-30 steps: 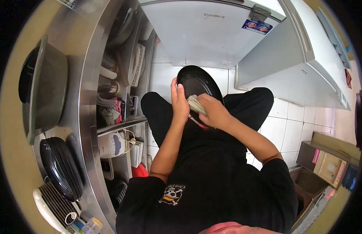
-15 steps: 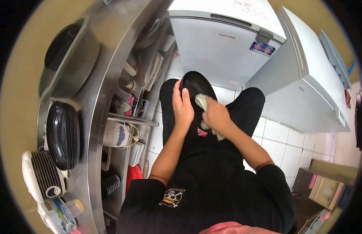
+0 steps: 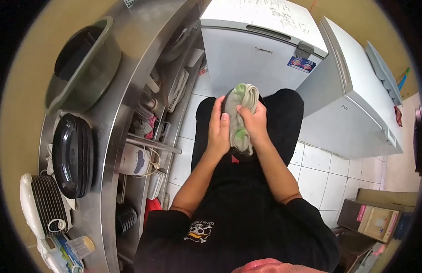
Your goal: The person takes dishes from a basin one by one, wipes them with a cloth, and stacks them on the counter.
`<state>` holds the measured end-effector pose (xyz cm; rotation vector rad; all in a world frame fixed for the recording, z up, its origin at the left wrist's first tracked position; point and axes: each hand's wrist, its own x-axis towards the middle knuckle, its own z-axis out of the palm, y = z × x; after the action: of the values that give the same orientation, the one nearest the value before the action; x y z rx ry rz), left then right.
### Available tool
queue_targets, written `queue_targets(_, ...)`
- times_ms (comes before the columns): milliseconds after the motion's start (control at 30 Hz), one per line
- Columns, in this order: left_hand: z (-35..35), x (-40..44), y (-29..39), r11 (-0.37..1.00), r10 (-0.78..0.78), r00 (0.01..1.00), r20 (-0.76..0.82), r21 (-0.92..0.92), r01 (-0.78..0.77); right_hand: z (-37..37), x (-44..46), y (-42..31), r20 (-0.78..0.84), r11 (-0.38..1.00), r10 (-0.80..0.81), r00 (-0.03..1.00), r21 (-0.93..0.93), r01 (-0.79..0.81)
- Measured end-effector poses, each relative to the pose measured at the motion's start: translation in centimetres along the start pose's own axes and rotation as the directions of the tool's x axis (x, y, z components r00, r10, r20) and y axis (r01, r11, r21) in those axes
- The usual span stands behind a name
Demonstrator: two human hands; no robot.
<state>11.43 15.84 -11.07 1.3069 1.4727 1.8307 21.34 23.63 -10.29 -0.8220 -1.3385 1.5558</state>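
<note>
Above my lap, a grey-green cloth (image 3: 236, 111) lies folded over a black oval plate, which it hides almost wholly. My left hand (image 3: 218, 134) grips the plate's left edge, thumb toward the cloth. On the other side, my right hand (image 3: 255, 122) clasps the cloth against the plate, thumb on top. Similar black oval plates (image 3: 70, 154) stand stacked on edge on the steel counter to my left.
The steel counter (image 3: 108, 113) bears a green basin (image 3: 95, 75), striped white dishes (image 3: 45, 204) and a clear plastic cup (image 3: 80, 248). Shelves below hold a white appliance (image 3: 133, 159) and dark bowls (image 3: 126, 218). Ahead stand a white chest freezer (image 3: 247, 59) and another white freezer (image 3: 347, 118).
The cloth was bunched in my right hand, rubbing the plate's lower right; now it is spread lengthwise across the plate. My right hand has moved up and presses it there.
</note>
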Motion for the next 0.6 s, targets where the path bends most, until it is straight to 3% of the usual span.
queue_targets(33, -0.3, 0.0, 0.0, 0.998, 0.052, 0.999, -0.002, 0.032, -0.052, 0.5, -0.6, -0.1, 0.006, 1.000, 0.007, 1.000, -0.010, -0.007)
queue_targets(100, -0.7, 0.0, 0.1, 0.992, -0.024, 0.997, -0.076, -0.128, 0.014, 1.5, -1.9, -0.3, 0.212, 0.996, -0.041, 0.976, -0.065, 0.056)
queue_targets(133, -1.5, 0.2, 0.2, 0.992, -0.025, 0.996, -0.089, -0.127, 0.013, 1.6, -2.3, -0.7, 0.310, 0.969, -0.125, 0.942, -0.165, 0.183)
queue_targets(167, -2.4, 0.5, 0.4, 0.992, -0.043, 0.991, -0.128, -0.123, 0.027, 1.4, -2.8, -1.2, 0.321, 0.970, -0.118, 0.940, -0.165, 0.178)
queue_targets(233, -4.1, 1.1, 0.9, 0.991, -0.081, 0.976, -0.202, -0.121, 0.057, 0.4, -3.9, -2.1, 0.664, 0.803, -0.033, 0.747, -0.427, 0.416)
queue_targets(267, -5.0, 1.4, 1.3, 0.990, -0.101, 0.976, -0.191, -0.117, 0.080, -0.3, -4.5, -1.4, 0.739, 0.764, -0.018, 0.673, -0.424, 0.486)
queue_targets(300, -5.8, 1.5, 1.7, 0.988, -0.122, 0.976, -0.179, -0.113, 0.103, -0.5, -5.1, -1.7, 0.744, 0.765, -0.011, 0.668, -0.424, 0.485)
queue_targets(367, -6.5, 1.2, 2.1, 0.974, -0.175, 0.973, -0.150, -0.172, 0.149, -0.8, -6.1, -2.7, 0.729, 0.569, 0.131, 0.671, -0.610, 0.551)
queue_targets(400, -6.4, 1.3, 2.1, 0.996, -0.090, 0.976, -0.200, -0.046, 0.082, -1.0, -5.9, -3.5, 0.702, 0.549, 0.111, 0.704, -0.634, 0.545)
queue_targets(433, -6.6, 1.4, 2.1, 0.996, 0.005, 0.971, -0.240, 0.086, 0.016, -0.7, -5.8, -5.1, 0.597, 0.544, 0.059, 0.800, -0.691, 0.476)
queue_targets(500, -7.2, 1.4, 2.2, 0.998, -0.028, 0.968, -0.251, 0.045, 0.041, 0.0, -4.3, -7.7, 0.438, 0.600, -0.053, 0.898, -0.705, 0.379)
queue_targets(567, -7.5, 1.5, 2.6, 0.998, -0.061, 0.965, -0.254, 0.000, 0.063, 1.2, -2.3, -8.4, 0.444, 0.588, -0.304, 0.843, -0.609, 0.532)
queue_targets(600, -7.4, 1.5, 3.2, 0.994, -0.067, 0.974, -0.216, 0.066, 0.083, 1.8, -1.4, -7.5, 0.450, 0.515, -0.393, 0.802, -0.615, 0.597)
